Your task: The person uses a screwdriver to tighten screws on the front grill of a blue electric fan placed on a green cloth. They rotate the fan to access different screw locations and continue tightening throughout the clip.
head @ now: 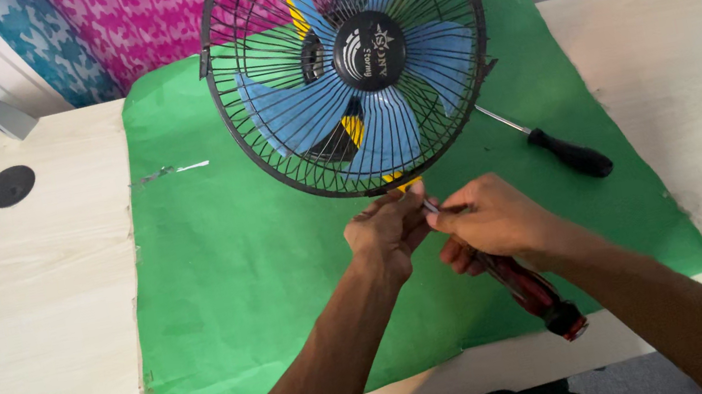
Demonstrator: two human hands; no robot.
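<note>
Our two bare forearms enter from lower edge, converging toward middle of view. Our left hand [386,231] sits palm down, knuckles up, fingers curled and pinched together at tips, wrist straight. Our right hand [491,225] lies just beside it, touching at fingertips, thumb and forefinger pinched forward, remaining fingers wrapped in closed grip beneath palm. Our right forearm runs diagonally from lower right corner; our left forearm rises from bottom centre. Both hands closed, held low and close together.
</note>
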